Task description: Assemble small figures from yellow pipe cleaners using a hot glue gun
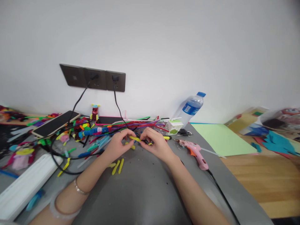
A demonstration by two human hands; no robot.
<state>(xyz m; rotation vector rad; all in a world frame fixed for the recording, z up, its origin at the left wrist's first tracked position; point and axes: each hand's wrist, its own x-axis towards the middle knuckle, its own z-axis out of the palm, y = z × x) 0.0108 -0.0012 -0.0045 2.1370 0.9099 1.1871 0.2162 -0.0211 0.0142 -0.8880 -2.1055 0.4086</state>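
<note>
Near the middle of the grey table, my left hand [120, 144] pinches one end of a short yellow fuzzy strip [134, 138], which looks like a piece of pipe cleaner. The fingers of my right hand [156, 144] are closed at the strip's other end. A small dark item [146, 142] shows under the right fingertips; its kind is not clear. Another yellow piece lies just below the left fingertips. Several loose yellow strips [121, 166] rest on the table by my left forearm. Beyond my right hand, a yellow and black tool [167, 137] is partly hidden.
A pink glue gun [196, 153] with a black cord lies at right, beside light green paper [225, 139]. Behind stand a small carton [173, 127] and a tilted water bottle [192, 106]. Pipe cleaners, a phone [56, 124], cables and a white power strip [30, 184] crowd the left.
</note>
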